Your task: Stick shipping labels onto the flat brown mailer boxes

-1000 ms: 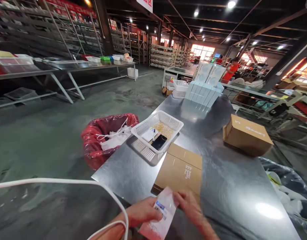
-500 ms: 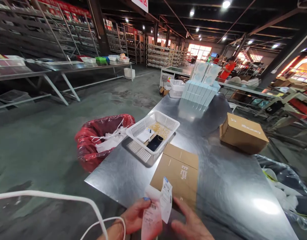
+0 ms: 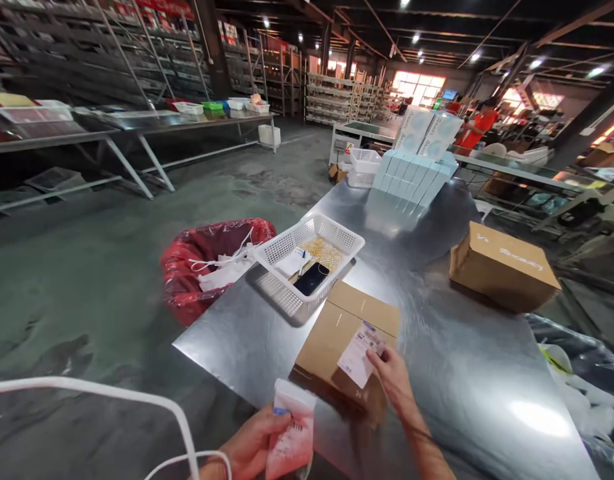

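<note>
My left hand (image 3: pixel 249 443) grips a pinkish backing sheet (image 3: pixel 291 437) with a barcode, low at the table's near edge. My right hand (image 3: pixel 393 377) holds a white shipping label (image 3: pixel 359 347) against the top of a flat brown cardboard box (image 3: pixel 337 340) lying on the metal table (image 3: pixel 461 373). Just beyond the box stands a white perforated basket (image 3: pixel 307 263) with a black phone (image 3: pixel 311 278), papers and a heap of small yellow items inside.
A second brown box (image 3: pixel 504 267) sits at the right. Pale blue boxes (image 3: pixel 417 173) are stacked at the table's far end. A red-lined waste bin (image 3: pixel 207 263) stands left of the table. A white cable (image 3: pixel 111 393) hangs near me. Other tables and shelving fill the background.
My right hand has taken the white label off the backing sheet and carried it forward onto the flat box. My left hand keeps the backing sheet low.
</note>
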Demonstrator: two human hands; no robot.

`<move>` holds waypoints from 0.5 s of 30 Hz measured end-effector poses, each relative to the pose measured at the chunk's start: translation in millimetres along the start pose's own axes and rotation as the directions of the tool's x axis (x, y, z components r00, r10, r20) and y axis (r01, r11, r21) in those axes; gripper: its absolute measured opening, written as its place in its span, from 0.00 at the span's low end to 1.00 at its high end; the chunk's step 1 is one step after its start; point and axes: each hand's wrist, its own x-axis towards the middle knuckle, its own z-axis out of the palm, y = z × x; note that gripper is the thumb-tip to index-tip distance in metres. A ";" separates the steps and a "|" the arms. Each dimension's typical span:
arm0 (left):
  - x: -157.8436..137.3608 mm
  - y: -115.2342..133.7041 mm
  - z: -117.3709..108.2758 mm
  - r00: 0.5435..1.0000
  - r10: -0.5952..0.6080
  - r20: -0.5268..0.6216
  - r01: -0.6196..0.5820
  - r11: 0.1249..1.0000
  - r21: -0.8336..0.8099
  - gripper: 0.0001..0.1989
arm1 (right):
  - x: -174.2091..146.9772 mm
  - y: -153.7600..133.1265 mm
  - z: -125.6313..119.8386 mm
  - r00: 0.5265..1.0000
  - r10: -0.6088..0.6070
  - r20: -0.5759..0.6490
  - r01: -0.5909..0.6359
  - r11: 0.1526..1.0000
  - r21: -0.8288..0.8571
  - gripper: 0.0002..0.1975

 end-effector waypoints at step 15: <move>23.4 18.5 -10.9 0.976 0.149 -0.158 -0.099 0.953 0.288 0.24 | 28.2 12.0 79.5 0.962 -0.272 0.005 0.215 0.750 -0.625 0.26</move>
